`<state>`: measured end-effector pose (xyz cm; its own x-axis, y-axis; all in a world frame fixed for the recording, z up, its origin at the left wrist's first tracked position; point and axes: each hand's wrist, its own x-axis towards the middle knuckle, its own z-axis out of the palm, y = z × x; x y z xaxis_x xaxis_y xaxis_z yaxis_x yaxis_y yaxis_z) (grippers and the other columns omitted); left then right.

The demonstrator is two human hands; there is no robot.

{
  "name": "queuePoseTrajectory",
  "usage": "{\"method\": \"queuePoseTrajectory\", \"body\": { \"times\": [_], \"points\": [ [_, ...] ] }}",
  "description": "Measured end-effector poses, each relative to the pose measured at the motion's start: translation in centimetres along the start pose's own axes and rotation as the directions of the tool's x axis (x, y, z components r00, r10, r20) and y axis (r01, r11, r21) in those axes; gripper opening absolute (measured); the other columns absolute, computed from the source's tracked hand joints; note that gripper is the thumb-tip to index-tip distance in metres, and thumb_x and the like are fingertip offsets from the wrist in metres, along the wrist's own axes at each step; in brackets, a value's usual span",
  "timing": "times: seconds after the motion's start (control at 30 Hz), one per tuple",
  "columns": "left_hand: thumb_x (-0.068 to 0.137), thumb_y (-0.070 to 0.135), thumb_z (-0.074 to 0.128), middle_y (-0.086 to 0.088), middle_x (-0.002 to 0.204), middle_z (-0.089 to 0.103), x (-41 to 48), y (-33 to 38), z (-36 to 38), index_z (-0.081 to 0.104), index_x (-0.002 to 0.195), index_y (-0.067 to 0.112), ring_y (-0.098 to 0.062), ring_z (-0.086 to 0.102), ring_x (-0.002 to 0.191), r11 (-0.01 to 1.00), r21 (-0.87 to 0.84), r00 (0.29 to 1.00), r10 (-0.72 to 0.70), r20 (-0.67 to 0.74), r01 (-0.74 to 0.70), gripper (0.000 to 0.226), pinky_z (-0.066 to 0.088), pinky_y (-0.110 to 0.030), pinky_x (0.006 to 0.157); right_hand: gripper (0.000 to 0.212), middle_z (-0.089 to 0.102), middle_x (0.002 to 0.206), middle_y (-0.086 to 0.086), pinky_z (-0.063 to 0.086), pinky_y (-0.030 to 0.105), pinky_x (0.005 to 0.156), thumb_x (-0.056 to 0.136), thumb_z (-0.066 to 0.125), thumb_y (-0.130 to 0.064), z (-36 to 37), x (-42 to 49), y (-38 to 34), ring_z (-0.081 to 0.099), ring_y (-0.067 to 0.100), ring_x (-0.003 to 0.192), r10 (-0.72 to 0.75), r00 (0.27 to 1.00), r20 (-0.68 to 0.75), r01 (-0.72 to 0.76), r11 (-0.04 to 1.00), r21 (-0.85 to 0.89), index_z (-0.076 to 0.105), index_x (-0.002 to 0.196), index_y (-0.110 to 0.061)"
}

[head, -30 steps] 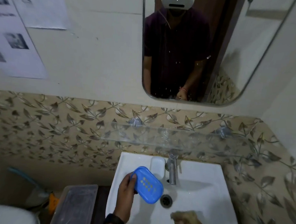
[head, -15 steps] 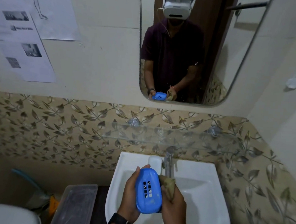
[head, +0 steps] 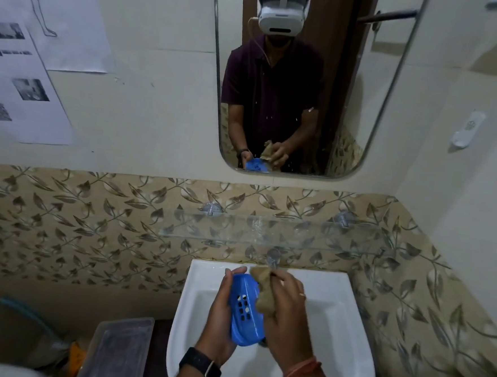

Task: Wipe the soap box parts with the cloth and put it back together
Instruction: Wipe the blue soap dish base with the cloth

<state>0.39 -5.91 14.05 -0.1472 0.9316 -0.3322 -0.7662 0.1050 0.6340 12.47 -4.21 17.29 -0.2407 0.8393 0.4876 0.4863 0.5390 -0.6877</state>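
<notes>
A blue soap box part with several drain holes is held on edge above the white sink. My left hand grips it from the left, fingers curled over its top end. My right hand holds a crumpled tan cloth pressed against the part's right side. The mirror repeats both hands, the blue part and the cloth. No other soap box part is visible.
A glass shelf juts out above the tap, close over my hands. A clear plastic bin stands left of the sink. Leaf-patterned tiles cover the wall, and a wall closes in on the right.
My right hand brought the cloth up from the lower basin to the blue part and now rubs it. The part turned from flat to on edge, and the view tilted upward.
</notes>
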Motion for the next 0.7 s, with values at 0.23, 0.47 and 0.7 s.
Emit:
{"method": "queuePoseTrajectory", "body": {
  "times": [0.23, 0.47, 0.7],
  "points": [
    [0.090, 0.059, 0.049, -0.017, 0.101, 0.078, 1.3, -0.3, 0.1, 0.069, 0.120, 0.016, -0.036, 0.076, 0.090, 0.983, 0.178, 0.998, 0.044, -0.037, -0.037, 0.056, 0.063, -0.045, 0.076, 0.032, 0.052, 0.119, -0.005, 0.042, 0.021, 0.098, 0.092, 0.051, -0.013, 2.9, -1.2, 0.4, 0.048, 0.013, 0.110, 0.181, 0.943, 0.279, -0.127, 0.971, -0.201, 0.060, 0.121, -0.023],
    [0.104, 0.052, 0.033, -0.013, 0.127, 0.068, 1.7, 0.2, 0.2, 0.067, 0.120, 0.021, -0.031, 0.068, 0.108, 0.980, 0.193, 0.994, 0.055, -0.093, -0.036, 0.049, 0.049, -0.057, 0.103, 0.025, 0.064, 0.098, 0.006, 0.049, 0.017, 0.084, 0.086, 0.048, -0.011, 1.0, -1.2, 1.4, 0.063, 0.017, 0.091, 0.290, 0.836, 0.467, -0.249, 0.957, -0.149, 0.069, 0.099, -0.014],
    [0.094, 0.065, 0.040, -0.022, 0.124, 0.072, 0.9, -1.2, 1.3, 0.067, 0.128, 0.013, -0.037, 0.073, 0.109, 0.985, 0.166, 0.996, -0.024, -0.083, 0.038, 0.068, 0.061, -0.044, 0.085, 0.040, 0.058, 0.073, -0.018, 0.045, 0.001, 0.061, 0.086, 0.055, -0.002, -0.2, 3.1, -0.8, 0.062, 0.001, 0.071, 0.295, 0.929, 0.222, -0.296, 0.955, -0.027, 0.065, 0.070, -0.038]
  ]
}}
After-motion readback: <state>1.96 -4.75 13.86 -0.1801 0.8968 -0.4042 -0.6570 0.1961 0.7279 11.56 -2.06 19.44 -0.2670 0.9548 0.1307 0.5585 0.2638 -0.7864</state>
